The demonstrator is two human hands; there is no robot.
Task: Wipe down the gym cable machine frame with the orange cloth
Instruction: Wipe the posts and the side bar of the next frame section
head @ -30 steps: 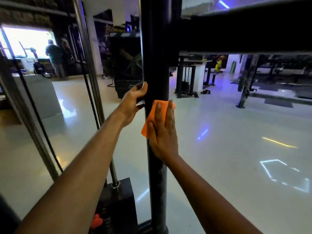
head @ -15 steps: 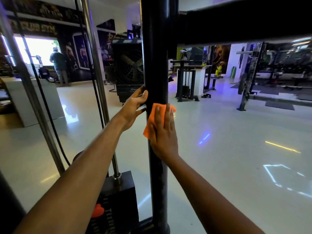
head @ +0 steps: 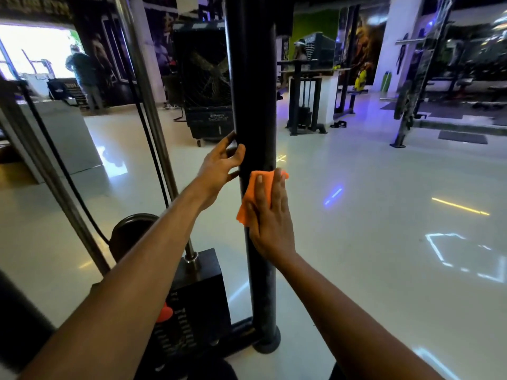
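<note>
The cable machine's black upright post (head: 252, 91) runs down the middle of the view to its round foot on the floor. My right hand (head: 270, 215) presses the orange cloth (head: 245, 209) flat against the front of the post with straight fingers; the cloth's edges show above and to the left of the hand. My left hand (head: 219, 165) grips the post from the left, slightly higher, thumb on the front and fingers reaching behind it.
A black weight stack (head: 197, 297) with a chrome guide rod (head: 142, 91) and a black cable (head: 148, 138) stands just left of the post. A weight plate (head: 129, 231) lies behind it. A large black fan (head: 203, 86), other machines and a person (head: 85, 78) stand farther back.
The view has shifted: the horizontal bar at the top right has left the frame and the post's foot now shows. Both hands stay on the post, the cloth still pressed under my right hand.
</note>
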